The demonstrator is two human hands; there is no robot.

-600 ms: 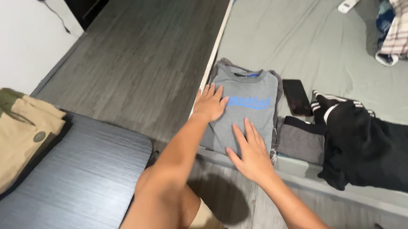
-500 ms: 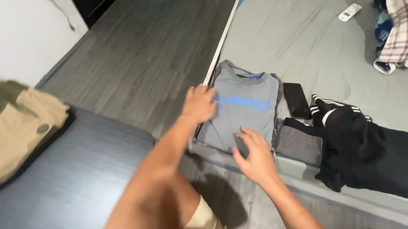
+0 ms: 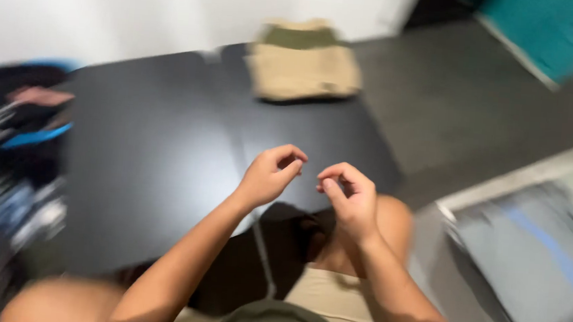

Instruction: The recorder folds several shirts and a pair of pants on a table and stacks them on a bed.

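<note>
While blurred, shows left hand (image 3: 268, 176) and right hand (image 3: 350, 197) loosely curled, holding nothing, close together above dark bench (image 3: 150, 164); folded tan garment (image 3: 302, 63) lies well apart at far edge.

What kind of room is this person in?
Probably a bedroom or small living space at home. A folded grey shirt lies on what looks like a bed edge, folded tan clothing sits on a dark table, and the floor is grey.

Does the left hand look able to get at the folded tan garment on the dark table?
Probably yes. The left hand hovers empty, fingers curled, over the dark table; nothing lies between it and the folded tan garment at the far edge, though it needs a forward stretch.
</note>
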